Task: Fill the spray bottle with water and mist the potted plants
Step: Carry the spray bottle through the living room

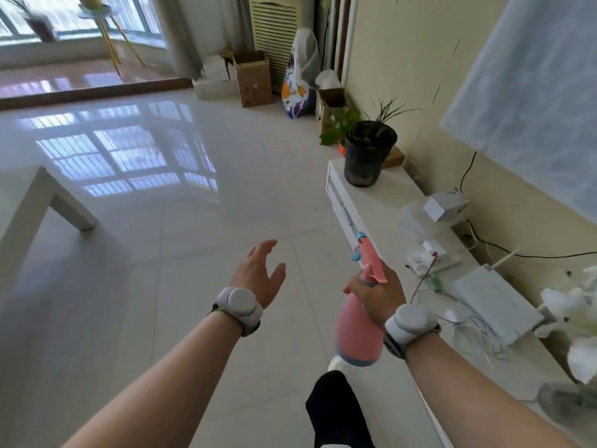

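1. Standing over a glossy white tiled floor in a bright room, with window light reflecting in the tiles.
2. Gripping the neck of a pink plastic spray bottle with a pale blue base in the right hand, fingers curling round it just under the trigger head.
3. Holding that bottle tilted, nozzle pointing forward and base hanging low by the wrist, above the floor just beside the front edge of a long white low cabinet.
4. Carrying nothing in the left hand, fingers spreading loose and relaxed, hovering over the tiles apart from the bottle.
5. Wearing a rounded white device on a dark strap at each wrist.
6. Sitting farther along the cabinet top, a black ribbed plastic pot with thin grassy leaves; showing just behind it, a leafy green plant.
7. Lying nearer on the cabinet, small white boxes and thin loose wires.
8. Standing by the far wall, a brown cardboard box; jutting in at the left, a white table.
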The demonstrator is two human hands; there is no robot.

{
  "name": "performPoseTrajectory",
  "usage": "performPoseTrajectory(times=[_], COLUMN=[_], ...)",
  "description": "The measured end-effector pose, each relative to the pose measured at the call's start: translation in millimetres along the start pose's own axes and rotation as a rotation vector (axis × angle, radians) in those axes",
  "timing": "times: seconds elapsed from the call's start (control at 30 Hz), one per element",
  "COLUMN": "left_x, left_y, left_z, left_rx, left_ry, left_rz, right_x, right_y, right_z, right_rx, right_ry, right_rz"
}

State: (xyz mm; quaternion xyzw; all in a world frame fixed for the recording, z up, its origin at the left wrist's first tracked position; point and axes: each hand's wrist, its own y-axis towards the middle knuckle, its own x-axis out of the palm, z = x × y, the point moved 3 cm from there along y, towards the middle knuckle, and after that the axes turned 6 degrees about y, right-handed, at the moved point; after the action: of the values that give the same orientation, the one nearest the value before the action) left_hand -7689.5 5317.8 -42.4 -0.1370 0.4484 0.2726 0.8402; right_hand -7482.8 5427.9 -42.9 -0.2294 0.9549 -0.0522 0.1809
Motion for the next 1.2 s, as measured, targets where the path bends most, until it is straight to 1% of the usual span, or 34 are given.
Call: performPoseTrajectory(times=[0.1,0.13,0.23,0.3,0.37,0.4,0.57,0.67,0.73,0.83,0.9,0.97,1.2], left_x=[15,17,27,28,33,34,42,49,54,62,70,84,159], left_y=[80,86,155,186,239,243,338,411,469,536,573,606,698], left_z=[15,17,34,44,46,50,48,43,41,46,53,63,107], left_rx=[-0.013,-0.023,-0.019,-0.014,-0.022,-0.020,-0.003,0.040,0.057,0.102,0.143,0.177,0.263], left_ry=[-0.002,-0.003,0.014,0.004,-0.019,-0.024,-0.040,-0.032,-0.032,0.002,0.034,0.052,0.182], left_rz=[-0.037,-0.052,-0.066,-0.067,-0.075,-0.089,-0.109,-0.145,-0.194,-0.256,-0.307,-0.360,-0.589], right_x=[-8,-8,-16,-19,-18,-19,-9,3,9,8,3,-5,-41], right_y=[80,88,161,198,258,263,350,410,455,505,535,562,653], right_z=[-11,-15,-32,-43,-55,-55,-55,-54,-60,-70,-69,-60,-23], right_rx=[0.007,0.007,0.003,-0.005,-0.020,-0.015,0.059,0.145,0.119,-0.006,0.077,0.171,0.377], right_ry=[0.014,0.016,0.031,-0.021,-0.076,-0.083,-0.067,0.051,0.051,-0.117,-0.165,-0.182,-0.144], right_rz=[-0.021,-0.029,0.019,0.046,0.049,0.057,0.079,0.053,0.102,0.224,0.247,0.202,0.093])
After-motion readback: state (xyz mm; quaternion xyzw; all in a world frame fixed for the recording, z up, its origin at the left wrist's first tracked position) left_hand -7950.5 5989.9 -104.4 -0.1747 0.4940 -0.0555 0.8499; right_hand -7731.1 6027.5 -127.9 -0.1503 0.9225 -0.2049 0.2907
